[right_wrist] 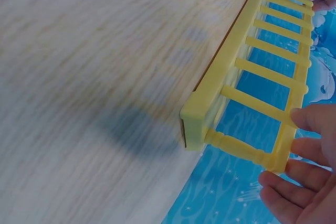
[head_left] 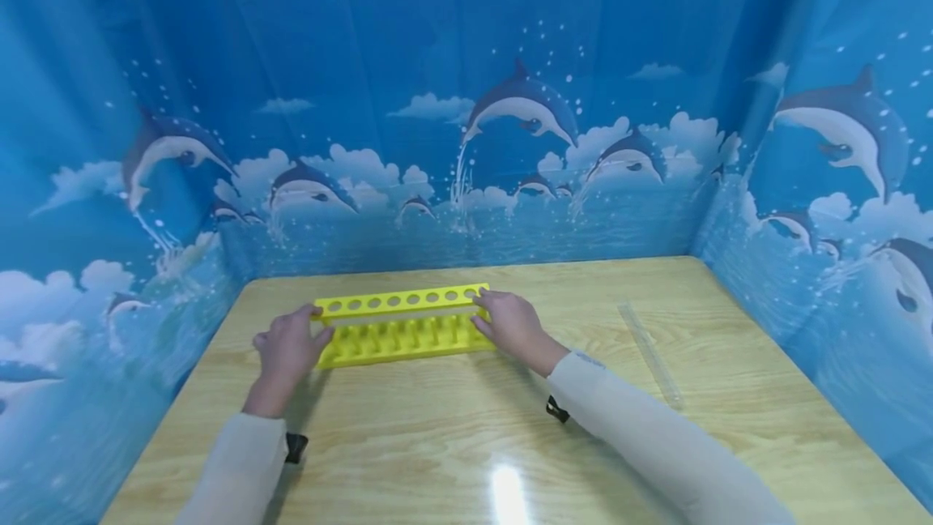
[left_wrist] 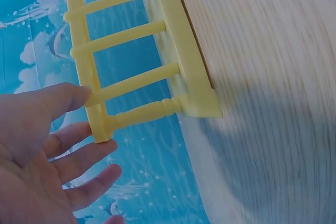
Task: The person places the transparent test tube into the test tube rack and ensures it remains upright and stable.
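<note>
Yellow test-tube rack (head_left: 404, 344) sits left of centre in the head frame, over the far part of the wood-grained surface (head_left: 408, 436); whether its base touches that surface, I cannot tell. Its upper rail carries a row of round holes, with a row of upright pegs showing below it. The left hand (head_left: 287, 351) grips the rack's left end, thumb and fingers pinching the rail; the right hand (head_left: 516, 326) grasps the right end the same way. A clear ruler (head_left: 651, 355) lies right of centre, well apart from the rack. A blue dolphin-printed curtain (head_left: 364, 39) fills the upper frame.
</note>
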Motion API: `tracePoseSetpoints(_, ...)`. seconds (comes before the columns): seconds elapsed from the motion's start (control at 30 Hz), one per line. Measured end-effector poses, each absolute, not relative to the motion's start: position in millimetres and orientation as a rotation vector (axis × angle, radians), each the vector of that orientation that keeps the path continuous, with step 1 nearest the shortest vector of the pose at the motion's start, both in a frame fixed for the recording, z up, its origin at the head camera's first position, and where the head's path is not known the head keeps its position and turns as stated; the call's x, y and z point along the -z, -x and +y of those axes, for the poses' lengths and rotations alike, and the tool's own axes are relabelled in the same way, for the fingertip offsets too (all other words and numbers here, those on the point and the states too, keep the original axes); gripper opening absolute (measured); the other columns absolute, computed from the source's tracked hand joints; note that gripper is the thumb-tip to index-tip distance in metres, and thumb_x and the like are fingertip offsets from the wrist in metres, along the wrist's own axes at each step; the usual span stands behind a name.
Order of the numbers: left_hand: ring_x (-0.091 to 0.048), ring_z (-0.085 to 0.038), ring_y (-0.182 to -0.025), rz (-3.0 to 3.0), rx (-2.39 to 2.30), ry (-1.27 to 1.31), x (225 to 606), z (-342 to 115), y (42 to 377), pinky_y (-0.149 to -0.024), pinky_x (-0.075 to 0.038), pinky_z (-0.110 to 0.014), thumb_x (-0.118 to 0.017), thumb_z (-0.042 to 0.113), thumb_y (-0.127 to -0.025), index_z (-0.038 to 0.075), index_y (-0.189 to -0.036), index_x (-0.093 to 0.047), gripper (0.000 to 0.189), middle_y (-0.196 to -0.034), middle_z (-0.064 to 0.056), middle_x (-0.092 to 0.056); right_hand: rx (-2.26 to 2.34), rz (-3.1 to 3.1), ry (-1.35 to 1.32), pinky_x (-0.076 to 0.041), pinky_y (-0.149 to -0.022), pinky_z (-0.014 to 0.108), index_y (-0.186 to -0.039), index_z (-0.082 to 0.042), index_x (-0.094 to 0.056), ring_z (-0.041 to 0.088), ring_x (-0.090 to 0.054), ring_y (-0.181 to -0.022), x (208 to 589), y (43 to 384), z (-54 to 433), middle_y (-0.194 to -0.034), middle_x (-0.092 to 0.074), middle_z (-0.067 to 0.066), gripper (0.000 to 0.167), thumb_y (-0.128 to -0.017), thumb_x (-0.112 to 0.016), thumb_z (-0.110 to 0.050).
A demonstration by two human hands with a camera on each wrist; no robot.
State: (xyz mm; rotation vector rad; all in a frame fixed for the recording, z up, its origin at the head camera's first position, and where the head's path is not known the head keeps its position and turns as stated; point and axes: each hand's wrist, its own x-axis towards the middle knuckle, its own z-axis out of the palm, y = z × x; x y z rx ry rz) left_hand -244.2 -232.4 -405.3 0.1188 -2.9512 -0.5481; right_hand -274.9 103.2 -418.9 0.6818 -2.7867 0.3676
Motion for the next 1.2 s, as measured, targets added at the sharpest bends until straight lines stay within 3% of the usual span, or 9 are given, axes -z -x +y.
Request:
tracePoseSetpoints(0.2, -0.054, -0.045, -0.108, -2.950, 0.553, -0.090, 407, -226, 240, -0.087, -0.030, -0.067, -0.065, 0.028, -0.093, 0.001, -0.127, -0.058, 0.044, -0.122, -0.025, -0.061, -0.382, -2.788, -0.653, -0.051, -0.091, 0.044, -0.123, -0.009, -0.066, 0.029, -0.061, -0.117, 420, 266, 112, -0.131, -0.061, 0.011, 0.037, -0.092, -0.068, -0.028)
tracePoseSetpoints(0.4, -0.054, -0.045, -0.109, -2.931, 0.580, -0.060, 408, -221, 237, -0.087, -0.029, -0.066, -0.066, 0.028, -0.092, 0.001, -0.126, -0.059, 0.044, -0.122, -0.025, -0.062, -0.415, -2.746, -0.630, -0.054, -0.084, 0.043, -0.121, -0.010, -0.068, 0.029, -0.062, -0.114, 423, 261, 120, -0.128, -0.063, 0.011, 0.035, -0.090, -0.069, -0.028)
tracePoseSetpoints(0.5, -0.053, -0.045, -0.111, -2.926, 0.599, -0.036, 408, -217, 235, -0.088, -0.028, -0.067, -0.065, 0.029, -0.093, 0.001, -0.126, -0.059, 0.044, -0.123, -0.024, -0.062, -0.440, -2.739, -0.609, -0.056, -0.066, 0.035, -0.120, -0.010, -0.069, 0.030, -0.064, -0.111, 424, 259, 123, -0.128, -0.063, 0.012, 0.035, -0.090, -0.070, -0.027)
tracePoseSetpoints(0.63, -0.054, -0.046, -0.112, -2.923, 0.606, -0.012, 410, -212, 231, -0.090, -0.027, -0.069, -0.065, 0.030, -0.093, 0.002, -0.126, -0.059, 0.044, -0.124, -0.022, -0.062, -0.467, -2.717, -0.585, -0.039, -0.043, 0.025, -0.119, -0.010, -0.070, 0.030, -0.067, -0.102, 427, 254, 128, -0.127, -0.064, 0.012, 0.034, -0.089, -0.071, -0.025)
tracePoseSetpoints(0.9, -0.052, -0.045, -0.114, -2.900, 0.609, -0.004, 410, -202, 224, -0.094, -0.024, -0.069, -0.067, 0.028, -0.092, 0.000, -0.124, -0.060, 0.043, -0.122, -0.023, -0.062, -0.463, -2.687, -0.574, -0.049, -0.053, 0.028, -0.119, -0.010, -0.069, 0.031, -0.065, -0.109, 429, 248, 137, -0.126, -0.064, 0.012, 0.034, -0.088, -0.071, -0.025)
tracePoseSetpoints(0.97, -0.051, -0.045, -0.115, -2.896, 0.604, 0.001, 411, -200, 223, -0.094, -0.025, -0.068, -0.067, 0.028, -0.092, 0.000, -0.123, -0.060, 0.043, -0.122, -0.023, -0.062, -0.464, -2.688, -0.572, -0.046, -0.050, 0.027, -0.119, -0.011, -0.069, 0.031, -0.065, -0.107, 429, 246, 140, -0.126, -0.064, 0.012, 0.034, -0.088, -0.071, -0.025)
tracePoseSetpoints(1.07, -0.050, -0.045, -0.117, -2.893, 0.604, 0.003, 411, -196, 222, -0.094, -0.024, -0.068, -0.067, 0.028, -0.092, 0.000, -0.123, -0.061, 0.043, -0.122, -0.023, -0.062, -0.500, -2.680, -0.571, -0.036, -0.042, 0.024, -0.120, -0.010, -0.069, 0.029, -0.069, -0.088, 429, 244, 145, -0.127, -0.064, 0.012, 0.035, -0.088, -0.071, -0.023)
tracePoseSetpoints(1.2, -0.047, -0.045, -0.120, -2.890, 0.612, -0.010, 411, -191, 222, -0.096, -0.023, -0.067, -0.068, 0.028, -0.091, 0.001, -0.123, -0.060, 0.043, -0.123, -0.023, -0.062, -0.525, -2.652, -0.568, -0.033, -0.041, 0.022, -0.119, -0.010, -0.069, 0.029, -0.069, -0.086, 429, 243, 150, -0.125, -0.064, 0.013, 0.034, -0.087, -0.072, -0.022)
